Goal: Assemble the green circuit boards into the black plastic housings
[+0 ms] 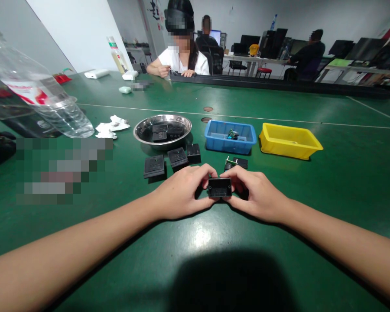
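Between my two hands is a small black plastic housing (219,189), its open, hollow side turned toward me. My left hand (185,190) grips its left end with thumb below and fingers above. On the other end, my right hand (258,190) holds it in the same way. Just beyond my right fingers lie a small green circuit board (231,163) and a black part (241,163). Left of them, several black boxes stand on the table, among them one at the left (154,167) and one in the middle (178,158).
A steel bowl (139,141) holds black boxes. Beside it stand a blue tray (230,147) with circuit boards and a yellow tray (286,149). A large plastic bottle (29,82) and crumpled tissue (112,125) are at the left. Across the green table (195,268) sits a person in white (199,63).
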`<move>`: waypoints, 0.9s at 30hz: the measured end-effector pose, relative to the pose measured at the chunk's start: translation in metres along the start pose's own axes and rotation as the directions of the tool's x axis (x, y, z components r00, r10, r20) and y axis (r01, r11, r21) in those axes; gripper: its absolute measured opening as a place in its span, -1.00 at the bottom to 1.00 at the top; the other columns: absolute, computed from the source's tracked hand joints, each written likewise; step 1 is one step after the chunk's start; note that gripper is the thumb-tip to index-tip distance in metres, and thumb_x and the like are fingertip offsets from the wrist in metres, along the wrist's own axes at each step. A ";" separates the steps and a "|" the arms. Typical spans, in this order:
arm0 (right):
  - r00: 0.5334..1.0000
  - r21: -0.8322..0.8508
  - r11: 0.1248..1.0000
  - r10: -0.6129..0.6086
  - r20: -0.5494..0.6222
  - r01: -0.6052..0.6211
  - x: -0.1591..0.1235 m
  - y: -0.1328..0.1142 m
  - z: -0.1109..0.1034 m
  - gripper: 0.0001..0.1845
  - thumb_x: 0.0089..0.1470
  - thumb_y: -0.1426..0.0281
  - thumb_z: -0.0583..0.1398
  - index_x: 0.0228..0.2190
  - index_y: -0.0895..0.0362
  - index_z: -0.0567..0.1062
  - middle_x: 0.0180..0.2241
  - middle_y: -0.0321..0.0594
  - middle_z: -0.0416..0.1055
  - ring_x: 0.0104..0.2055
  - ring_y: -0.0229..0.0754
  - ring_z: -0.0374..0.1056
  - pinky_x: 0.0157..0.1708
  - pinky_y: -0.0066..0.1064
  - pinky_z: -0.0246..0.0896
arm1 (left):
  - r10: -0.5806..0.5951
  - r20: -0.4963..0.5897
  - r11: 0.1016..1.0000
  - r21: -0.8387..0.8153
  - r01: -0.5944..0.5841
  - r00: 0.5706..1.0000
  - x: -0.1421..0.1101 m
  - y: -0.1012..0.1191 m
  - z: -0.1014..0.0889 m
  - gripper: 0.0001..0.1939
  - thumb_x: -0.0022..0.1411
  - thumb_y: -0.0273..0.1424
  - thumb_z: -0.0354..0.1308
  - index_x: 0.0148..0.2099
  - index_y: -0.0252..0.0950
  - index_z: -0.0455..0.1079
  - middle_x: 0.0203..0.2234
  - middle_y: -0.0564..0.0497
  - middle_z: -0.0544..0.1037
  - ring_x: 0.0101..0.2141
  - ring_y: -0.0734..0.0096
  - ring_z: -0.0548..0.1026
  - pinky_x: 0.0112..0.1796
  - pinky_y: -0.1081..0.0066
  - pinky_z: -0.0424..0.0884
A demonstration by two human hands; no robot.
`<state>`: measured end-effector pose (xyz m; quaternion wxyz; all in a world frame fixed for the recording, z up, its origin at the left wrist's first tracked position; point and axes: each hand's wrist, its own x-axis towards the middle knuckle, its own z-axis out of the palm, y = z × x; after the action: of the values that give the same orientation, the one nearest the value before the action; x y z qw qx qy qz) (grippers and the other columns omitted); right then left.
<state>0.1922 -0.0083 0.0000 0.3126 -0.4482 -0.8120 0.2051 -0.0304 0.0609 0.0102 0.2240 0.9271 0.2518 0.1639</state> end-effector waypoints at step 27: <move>0.932 -0.235 0.964 0.034 -0.361 -0.126 0.001 0.012 -0.005 -0.63 0.14 0.43 0.25 0.01 0.14 0.47 -0.23 -0.14 0.38 -0.17 -0.08 0.38 -0.11 -0.23 0.33 | -0.070 -0.166 0.986 0.139 0.094 0.984 0.000 -0.005 0.004 -0.68 0.31 -0.20 0.13 -0.01 -0.29 0.35 -0.14 -0.12 0.52 -0.11 0.12 0.50 -0.06 0.14 0.45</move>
<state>0.2018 -0.0010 -0.0034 0.3847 -0.5471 -0.7429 0.0281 -0.0311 0.0632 0.0042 0.1408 0.9137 0.3185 0.2097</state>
